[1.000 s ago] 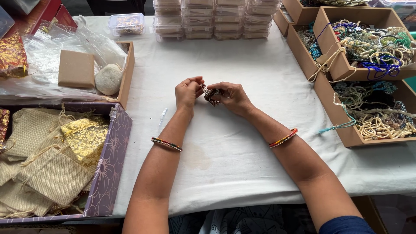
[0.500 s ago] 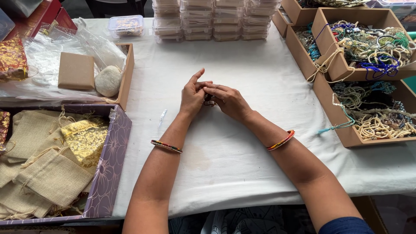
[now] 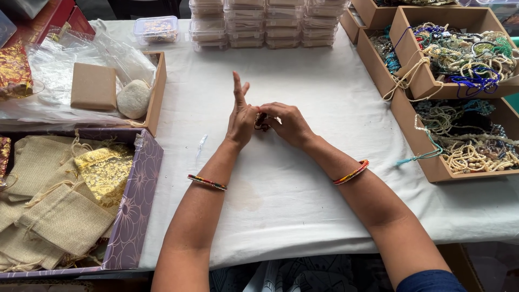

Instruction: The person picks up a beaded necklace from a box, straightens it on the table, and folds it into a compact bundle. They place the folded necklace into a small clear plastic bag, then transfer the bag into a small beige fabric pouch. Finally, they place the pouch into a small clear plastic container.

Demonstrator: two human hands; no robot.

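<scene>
1. Leftmost, a purple flower-patterned box (image 3: 141,205) holds tan burlap drawstring pouches (image 3: 65,219) and one gold brocade pouch (image 3: 107,172)
2. Behind it, a shallow cardboard tray (image 3: 158,86) carries crumpled clear plastic, a small square brown box (image 3: 93,86) and a pale rounded stone (image 3: 133,99) just beside that box
3. At the far edge, a clear lidded tub (image 3: 157,28) stands near stacks of clear plastic cases (image 3: 267,21), set in rows
4. On the white tablecloth (image 3: 303,205), a small clear plastic sleeve (image 3: 202,145) lies just left of the left forearm
5. Centre, the left hand (image 3: 241,116) has its fingers stretched upward, and its thumb side meets a small dark beaded bracelet (image 3: 261,121)
6. Pressed against it, the right hand (image 3: 286,123) pinches that bracelet between its fingertips, just above the cloth; most of the piece is hidden by the two hands
7. Each wrist wears a striped bangle, the left (image 3: 207,181) and the right (image 3: 352,172)
8. Rightmost, open cardboard boxes (image 3: 419,138) brim with tangled bead strings in cream, blue, green and black, some hanging over the rims
</scene>
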